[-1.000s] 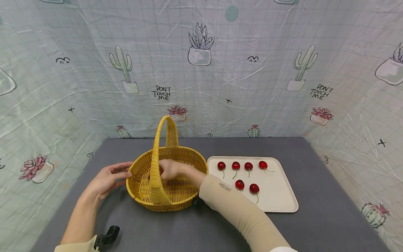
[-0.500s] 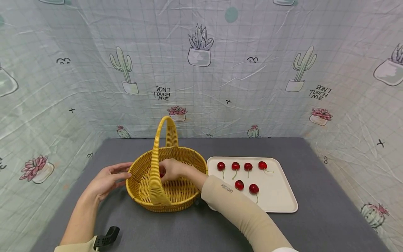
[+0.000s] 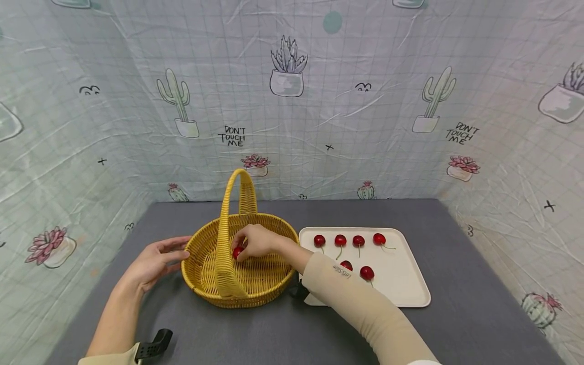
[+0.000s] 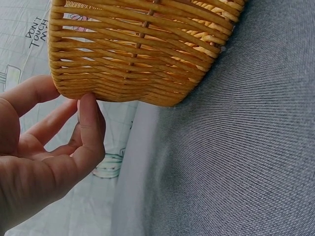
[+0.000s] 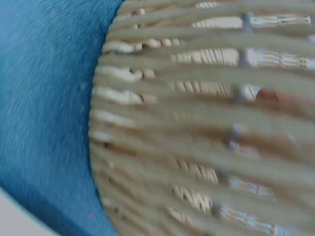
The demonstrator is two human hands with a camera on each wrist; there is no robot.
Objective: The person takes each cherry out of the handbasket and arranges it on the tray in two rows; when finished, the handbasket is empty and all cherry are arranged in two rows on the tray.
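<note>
A yellow wicker basket (image 3: 205,291) with a tall arched handle (image 3: 225,228) stands on the grey table. Inside it, right of the handle, my right hand (image 3: 259,241) pinches a red cherry (image 3: 238,253) between thumb and fingers. My left hand (image 3: 152,261) touches the basket's left rim with loosely extended fingertips. In the left wrist view, those fingers (image 4: 89,128) rest against the woven wall (image 4: 133,54). The right wrist view is filled by the blurred basket side (image 5: 162,137), which hides most of the right hand.
A cream tray (image 3: 401,289) lies right of the basket, holding several red cherries (image 3: 367,273) with green stems. The right forearm crosses the tray's near left corner. A patterned curtain (image 3: 328,101) encloses the table's back and sides.
My right hand has risen slightly and shifted right inside the basket, with the cherry now more visible in its fingers. The left hand has stayed at the rim.
</note>
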